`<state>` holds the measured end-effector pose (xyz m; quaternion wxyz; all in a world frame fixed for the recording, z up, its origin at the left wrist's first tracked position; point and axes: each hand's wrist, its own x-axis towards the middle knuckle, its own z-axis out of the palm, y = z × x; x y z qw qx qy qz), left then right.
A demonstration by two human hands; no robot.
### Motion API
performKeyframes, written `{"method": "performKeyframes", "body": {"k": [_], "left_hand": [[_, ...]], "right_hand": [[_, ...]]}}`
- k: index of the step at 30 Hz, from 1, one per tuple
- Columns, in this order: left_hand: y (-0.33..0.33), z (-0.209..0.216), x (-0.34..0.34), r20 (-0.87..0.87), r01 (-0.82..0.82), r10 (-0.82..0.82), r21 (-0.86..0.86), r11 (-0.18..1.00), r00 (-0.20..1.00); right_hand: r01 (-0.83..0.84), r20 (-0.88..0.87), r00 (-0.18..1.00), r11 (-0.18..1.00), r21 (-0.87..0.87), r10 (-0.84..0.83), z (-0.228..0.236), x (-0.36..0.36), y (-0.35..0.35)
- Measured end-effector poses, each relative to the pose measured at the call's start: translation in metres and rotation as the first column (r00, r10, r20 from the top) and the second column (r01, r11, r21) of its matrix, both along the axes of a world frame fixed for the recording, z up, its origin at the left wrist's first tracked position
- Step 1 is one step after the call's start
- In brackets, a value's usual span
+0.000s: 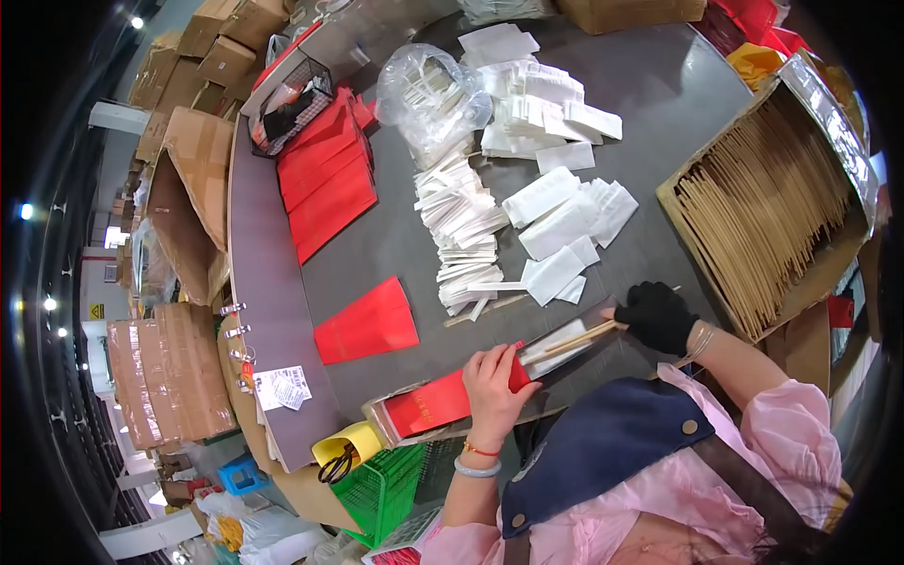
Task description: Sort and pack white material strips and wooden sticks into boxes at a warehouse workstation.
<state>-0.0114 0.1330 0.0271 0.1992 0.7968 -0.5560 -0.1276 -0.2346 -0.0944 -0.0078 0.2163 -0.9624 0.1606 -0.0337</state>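
Along the near edge of the table lies a red paper sleeve (428, 407) with gold print. My bare left hand (494, 388) grips its right end, thumb and fingers across the opening. A pair of pale wooden chopsticks (579, 337) sticks out of that end, beside a white paper packet (556, 347). My right hand (653, 318), in a black glove, pinches the outer ends of the chopsticks. Some of its fingertips are hidden. Beyond my hands are white folded packets (551, 221), a column of thin white packets (461, 235) and red sleeves (330, 184).
At the right stands an open carton (744, 325) full of brown wooden sticks. A yellow container (348, 447) with black-handled scissors sits at the near left edge, above a green basket (381, 494). A clear plastic bag (433, 89) and black wire basket (292, 108) lie farther back.
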Motion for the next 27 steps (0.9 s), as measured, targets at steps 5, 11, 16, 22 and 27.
{"method": "performKeyframes", "body": {"k": [5, 11, 16, 22, 27], "left_hand": [[-0.027, 0.002, -0.019, 0.019, 0.044, -0.044, 0.031, 0.999, 0.999], [-0.040, -0.004, -0.022, 0.038, 0.036, -0.034, -0.052, 0.998, 0.999], [-0.043, 0.004, -0.011, 0.053, 0.141, -0.140, -0.010, 0.990, 0.989], [-0.061, 0.044, 0.000, 0.050, 0.354, -0.368, 0.181, 0.918, 0.928], [-0.037, 0.071, 0.103, 0.189, 0.243, -0.238, -0.005, 0.970, 0.953]], "right_hand": [[-0.116, 0.317, 0.947, 0.976, 0.187, 0.052, -0.018, 0.034, 0.013], [-0.049, 0.334, 0.830, 0.539, 0.841, -0.446, -0.026, 0.055, 0.051], [0.057, 0.326, 0.904, 0.833, 0.551, -0.278, -0.006, 0.058, 0.044], [0.002, 0.033, 0.999, 0.995, -0.101, 0.001, 0.035, 0.038, 0.017], [0.300, 0.128, 0.946, 0.954, 0.016, -0.299, 0.065, 0.018, -0.009]]}}
